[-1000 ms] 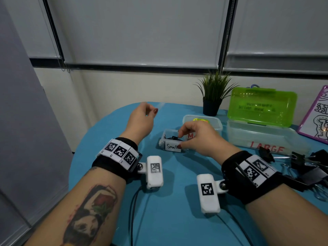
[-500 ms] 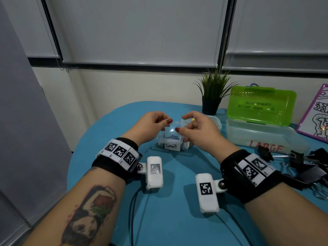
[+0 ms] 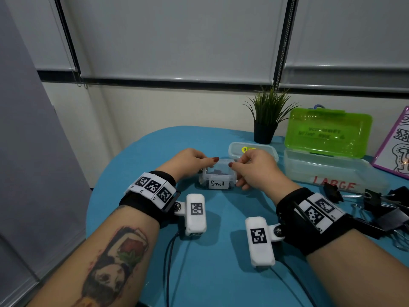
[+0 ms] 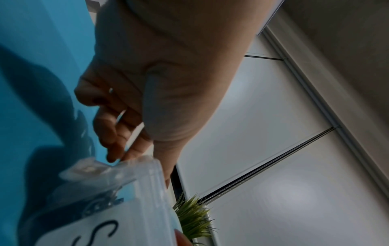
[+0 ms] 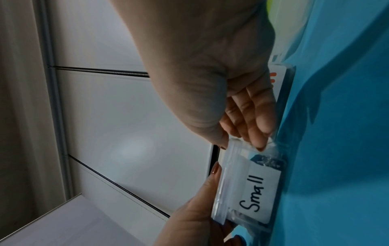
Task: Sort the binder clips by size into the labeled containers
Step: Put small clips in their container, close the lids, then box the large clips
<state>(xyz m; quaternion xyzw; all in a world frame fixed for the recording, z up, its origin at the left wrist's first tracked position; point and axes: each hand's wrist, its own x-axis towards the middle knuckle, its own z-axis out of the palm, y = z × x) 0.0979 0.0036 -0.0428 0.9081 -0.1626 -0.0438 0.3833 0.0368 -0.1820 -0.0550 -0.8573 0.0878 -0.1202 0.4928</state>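
Hands meet over the small container (image 3: pixel 218 177), which sits on the bench (image 3: pixel 137 151): the left hand (image 3: pixel 188 161) and right hand (image 3: pixel 256 168) each curl round one end, thumbs on its clear lid (image 3: pixel 218 168). The step looks like pressing that lid shut, so push evenly at both ends until the side latches seat. Dark small clips (image 3: pixel 218 172) show inside. Right of the small container stands the open "LARGE" box (image 3: pixel 332 173) with green lid; its contents are hidden. Big binder clips (image 3: pixel 380 202) lie loose beyond it.
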